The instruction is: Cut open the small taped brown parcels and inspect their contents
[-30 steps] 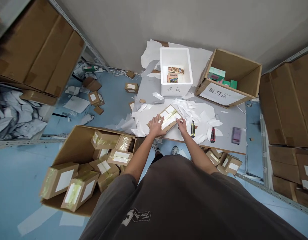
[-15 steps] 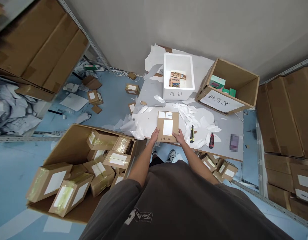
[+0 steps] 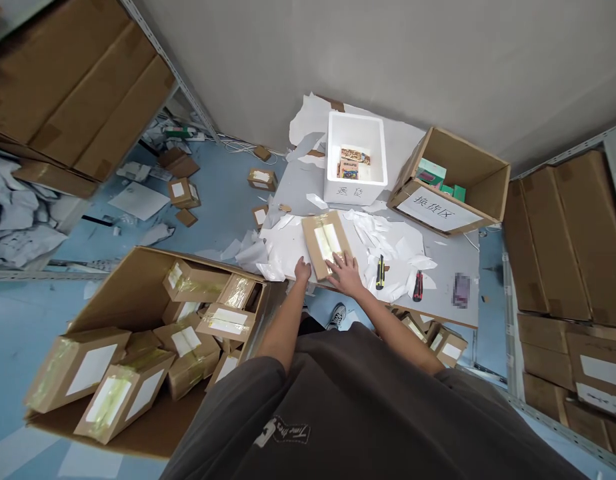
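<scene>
A brown cardboard box lies tilted on the table near its front edge, with a white label and clear tape on its upper face. My right hand rests on the lower right of this face with its fingers spread. Just left of the box, my left hand is closed with its fingers curled, apart from the cardboard, and no held thing shows. To the right lie a yellow-and-black utility knife and a red-and-black one among torn white paper.
Behind stand a white foam bin with small packets and an open carton with green boxes. A large carton of taped parcels is at left on the floor. Shelves with brown cartons flank the table. A blurred-out item lies at right.
The box has been turned over: the handwritten face gave way to a taped, labelled one. My left hand has come off it, and my right hand has moved onto its top.
</scene>
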`<state>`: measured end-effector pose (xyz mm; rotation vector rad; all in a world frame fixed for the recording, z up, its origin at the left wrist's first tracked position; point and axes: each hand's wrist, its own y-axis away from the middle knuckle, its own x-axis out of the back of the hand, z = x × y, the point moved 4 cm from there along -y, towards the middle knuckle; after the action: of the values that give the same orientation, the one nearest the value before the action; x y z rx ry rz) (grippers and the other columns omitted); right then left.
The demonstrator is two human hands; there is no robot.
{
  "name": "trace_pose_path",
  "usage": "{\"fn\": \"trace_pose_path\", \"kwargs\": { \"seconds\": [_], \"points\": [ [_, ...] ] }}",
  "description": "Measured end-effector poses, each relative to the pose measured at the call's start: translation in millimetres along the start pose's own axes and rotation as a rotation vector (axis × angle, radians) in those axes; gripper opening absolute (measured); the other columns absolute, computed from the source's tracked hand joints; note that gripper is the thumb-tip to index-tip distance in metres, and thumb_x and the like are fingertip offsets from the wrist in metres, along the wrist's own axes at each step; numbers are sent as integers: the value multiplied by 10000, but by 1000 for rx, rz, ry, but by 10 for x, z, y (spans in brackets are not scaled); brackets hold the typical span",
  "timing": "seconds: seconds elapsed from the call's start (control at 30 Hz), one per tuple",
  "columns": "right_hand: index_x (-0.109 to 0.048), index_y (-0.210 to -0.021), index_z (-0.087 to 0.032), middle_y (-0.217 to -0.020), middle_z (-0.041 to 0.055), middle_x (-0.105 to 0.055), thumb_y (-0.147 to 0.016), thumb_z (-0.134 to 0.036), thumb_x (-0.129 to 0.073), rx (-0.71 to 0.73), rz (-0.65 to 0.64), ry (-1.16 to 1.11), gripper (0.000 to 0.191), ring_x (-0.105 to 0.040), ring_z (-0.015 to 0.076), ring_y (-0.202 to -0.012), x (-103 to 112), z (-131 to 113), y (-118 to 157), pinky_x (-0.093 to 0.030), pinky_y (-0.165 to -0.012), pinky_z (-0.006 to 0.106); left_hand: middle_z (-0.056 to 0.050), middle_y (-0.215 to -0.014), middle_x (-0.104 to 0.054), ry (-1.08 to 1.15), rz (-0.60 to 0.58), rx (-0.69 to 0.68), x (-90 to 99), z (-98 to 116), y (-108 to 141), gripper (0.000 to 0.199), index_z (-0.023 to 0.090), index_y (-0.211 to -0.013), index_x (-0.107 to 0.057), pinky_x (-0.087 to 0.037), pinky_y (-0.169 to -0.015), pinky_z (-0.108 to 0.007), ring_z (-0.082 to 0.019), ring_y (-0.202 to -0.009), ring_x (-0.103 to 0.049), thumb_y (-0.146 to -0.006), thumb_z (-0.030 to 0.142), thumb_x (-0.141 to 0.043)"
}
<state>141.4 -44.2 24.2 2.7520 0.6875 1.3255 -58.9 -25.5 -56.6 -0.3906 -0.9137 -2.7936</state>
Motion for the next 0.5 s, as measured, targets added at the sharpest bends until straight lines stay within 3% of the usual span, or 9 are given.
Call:
{"fn": "trace_pose_path", "kwargs": {
  "seconds": [0.07,0.13,0.2,0.23,0.3,0.37,0.4,0.43,0.5],
  "points": [
    [-621,-1608,-355,-1809,44,-368,-972,-430,-731,21,-45,46,649,-90,453,-1721,-99,-4,11,-40,-1338,734,-201,-1693,-529,-44,107,11,178,76,-29,700,137,-1696,-433,-388,-1320,-506,-324,-1557,-534,-1052,406,-491],
    [-602,-1621,-342,-1816,43,-353,-968,-425,-723,46,-36,43,669,-110,433,-1722,-145,54,51,-67,-1347,707,-168,-1746,-465,-165,176,-101,388,257,-58,676,153,-1700,-433,-386,-1322,-439,-272,-1592,-488,-1060,367,-453],
    [-619,-1597,-336,-1802,38,-385,-974,-475,-690,50,31,-5,643,-166,393,-1718,-100,208,104,-121,-1360,663,-135,-1781,-415,-394,123,-336,524,538,-90,697,197,-1692,-462,-344,-1343,-421,-261,-1653,-390,-1041,428,-548],
    [-637,-1571,-321,-1783,49,-420,-982,-500,-659,20,88,-42,616,-216,375,-1705,-42,340,133,-162,-1361,638,-131,-1817,-345,-524,48,-425,547,671,-113,801,213,-1708,-444,-298,-1365,-440,-288,-1692,-308,-989,489,-664],
    [-685,-1484,-260,-1708,113,-514,-994,-512,-597,-148,250,-123,558,-343,356,-1646,124,729,203,-254,-1343,585,-151,-1871,-155,-767,-125,-525,526,887,-181,1150,213,-1760,-343,-238,-1382,-503,-373,-1738,-113,-817,593,-881],
    [-691,-1410,-192,-1576,192,-616,-991,-451,-555,-478,391,-189,510,-490,357,-1519,282,1250,313,-331,-1295,551,-192,-1876,-27,-947,-257,-550,449,1027,-272,1415,187,-1794,-222,-199,-1382,-559,-429,-1735,22,-690,654,-973],
    [-699,-1353,-181,-1502,210,-656,-971,-433,-563,-667,412,-207,477,-541,362,-1452,330,1516,377,-367,-1263,540,-210,-1872,20,-1014,-301,-532,403,1064,-324,1497,176,-1802,-169,-187,-1378,-583,-444,-1729,65,-656,685,-986],
    [-706,-1290,-156,-1414,246,-685,-959,-421,-565,-767,407,-210,447,-582,391,-1379,365,1741,417,-401,-1216,567,-227,-1866,58,-1068,-335,-499,356,1080,-378,1556,166,-1806,-122,-182,-1372,-608,-456,-1722,99,-636,715,-988],
    [-719,-1151,-197,-1244,213,-734,-941,-420,-590,-871,380,-228,332,-631,399,-1277,387,2110,451,-448,-1140,585,-252,-1853,118,-1148,-373,-422,275,1067,-474,1630,149,-1807,-51,-196,-1352,-657,-478,-1708,150,-616,776,-971]
  ]
}}
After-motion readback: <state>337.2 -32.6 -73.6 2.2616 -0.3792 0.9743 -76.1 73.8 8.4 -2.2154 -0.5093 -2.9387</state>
